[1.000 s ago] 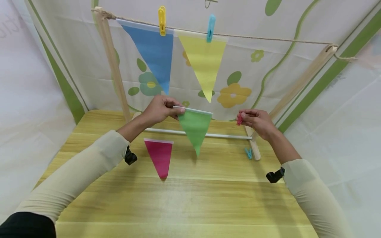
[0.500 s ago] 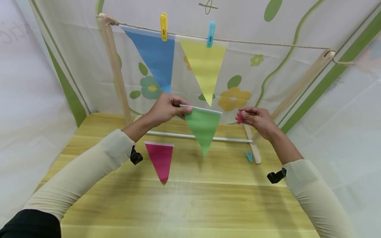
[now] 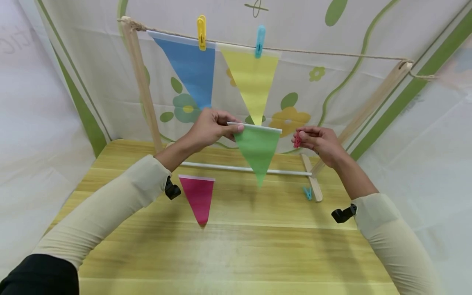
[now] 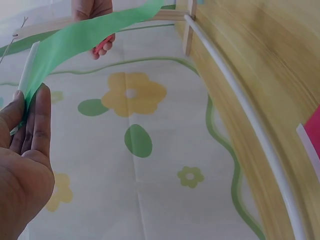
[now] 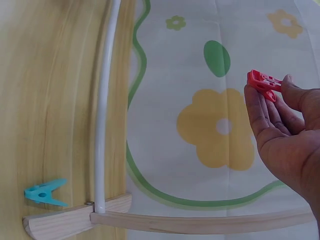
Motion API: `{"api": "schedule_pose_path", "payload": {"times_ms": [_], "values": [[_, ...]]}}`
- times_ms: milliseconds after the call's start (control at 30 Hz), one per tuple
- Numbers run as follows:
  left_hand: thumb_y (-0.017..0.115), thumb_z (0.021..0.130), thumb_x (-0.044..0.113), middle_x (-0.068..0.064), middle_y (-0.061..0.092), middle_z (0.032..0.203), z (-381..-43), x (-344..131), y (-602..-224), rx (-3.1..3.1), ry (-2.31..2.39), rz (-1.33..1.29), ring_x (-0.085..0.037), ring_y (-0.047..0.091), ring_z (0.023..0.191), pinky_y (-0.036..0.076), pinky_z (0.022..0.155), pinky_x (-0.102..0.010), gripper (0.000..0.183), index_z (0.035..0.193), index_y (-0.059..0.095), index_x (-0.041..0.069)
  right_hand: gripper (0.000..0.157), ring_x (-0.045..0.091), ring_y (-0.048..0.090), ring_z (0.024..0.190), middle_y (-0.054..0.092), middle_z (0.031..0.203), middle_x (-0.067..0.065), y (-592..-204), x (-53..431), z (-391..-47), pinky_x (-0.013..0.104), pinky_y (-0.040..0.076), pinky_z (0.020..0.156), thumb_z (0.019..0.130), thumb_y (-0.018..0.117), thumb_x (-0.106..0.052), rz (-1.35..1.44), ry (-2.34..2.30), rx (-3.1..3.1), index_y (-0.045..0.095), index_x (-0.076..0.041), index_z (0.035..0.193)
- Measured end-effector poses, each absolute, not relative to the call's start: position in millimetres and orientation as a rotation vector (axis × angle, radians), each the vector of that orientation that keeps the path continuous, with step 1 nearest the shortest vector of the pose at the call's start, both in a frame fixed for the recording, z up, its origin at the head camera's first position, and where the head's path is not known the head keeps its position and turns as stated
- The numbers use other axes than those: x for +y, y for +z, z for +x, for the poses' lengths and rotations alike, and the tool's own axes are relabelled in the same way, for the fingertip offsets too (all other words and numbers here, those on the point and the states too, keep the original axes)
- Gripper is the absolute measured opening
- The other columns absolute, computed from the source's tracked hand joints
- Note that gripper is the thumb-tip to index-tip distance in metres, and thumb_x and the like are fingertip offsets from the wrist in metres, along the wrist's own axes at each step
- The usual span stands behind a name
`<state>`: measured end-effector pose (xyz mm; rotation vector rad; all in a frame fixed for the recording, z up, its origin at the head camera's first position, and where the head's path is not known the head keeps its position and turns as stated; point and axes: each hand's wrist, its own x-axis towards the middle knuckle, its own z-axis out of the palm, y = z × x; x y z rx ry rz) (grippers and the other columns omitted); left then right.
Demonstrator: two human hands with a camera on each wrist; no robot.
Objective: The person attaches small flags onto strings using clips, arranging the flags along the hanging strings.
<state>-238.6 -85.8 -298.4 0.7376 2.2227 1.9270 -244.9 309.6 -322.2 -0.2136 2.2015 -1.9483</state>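
My left hand (image 3: 214, 128) pinches a green triangular pennant (image 3: 258, 147) by the left end of its white top edge; the point hangs down over the table. In the left wrist view the pennant (image 4: 85, 35) curves away from the thumb and fingers. To the right, my right hand (image 3: 321, 143) holds a red clothespin (image 3: 297, 140) between thumb and fingers, seen closely as a red clothespin (image 5: 262, 82) in the right wrist view. Behind and above, a blue pennant (image 3: 191, 65) and a yellow pennant (image 3: 252, 78) hang on a twine line (image 3: 324, 53).
A yellow clothespin (image 3: 201, 32) and a blue clothespin (image 3: 259, 41) sit on the twine. Wooden posts (image 3: 141, 86) and a white rod (image 3: 221, 166) form the stand. On the table (image 3: 236, 254) lie a dark pink pennant (image 3: 199, 198) and another blue clothespin (image 3: 307, 193).
My left hand has moved right and a little up with the green pennant, overlapping the yellow pennant's tip. My right hand, still holding the red clothespin, has risen slightly.
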Motion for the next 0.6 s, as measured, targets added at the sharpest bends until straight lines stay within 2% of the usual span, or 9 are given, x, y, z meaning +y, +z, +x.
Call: {"api": "schedule_pose_path", "payload": {"times_ms": [233, 367, 600], "values": [[0.084, 0.104, 0.008, -0.007, 0.087, 0.094, -241, -78, -290, 2.190, 1.992, 0.744, -0.021, 0.085, 0.077, 0.074, 0.084, -0.045, 0.016, 0.117, 0.087, 0.000, 0.035, 0.013, 0.085, 0.106, 0.084, 0.117, 0.004, -313, 311, -245, 0.026, 0.069, 0.099, 0.113, 0.070, -0.019, -0.204, -1.967, 2.247, 0.067, 0.003, 0.141], [0.084, 0.104, 0.007, -0.008, 0.087, 0.094, -242, -76, -286, 2.173, 2.012, 0.755, -0.021, 0.085, 0.077, 0.074, 0.082, -0.043, 0.015, 0.115, 0.087, -0.001, 0.036, 0.014, 0.085, 0.109, 0.084, 0.118, 0.004, -309, 311, -244, 0.027, 0.068, 0.101, 0.113, 0.070, -0.021, -0.207, -1.951, 2.273, 0.068, 0.003, 0.140], [0.082, 0.104, 0.006, -0.003, 0.087, 0.091, -243, -72, -282, 2.174, 2.040, 0.761, -0.018, 0.084, 0.076, 0.074, 0.084, -0.042, 0.015, 0.116, 0.086, -0.003, 0.029, 0.015, 0.085, 0.108, 0.084, 0.116, 0.003, -301, 312, -245, 0.026, 0.069, 0.098, 0.113, 0.071, -0.019, -0.239, -1.988, 2.263, 0.072, -0.001, 0.135]]}}
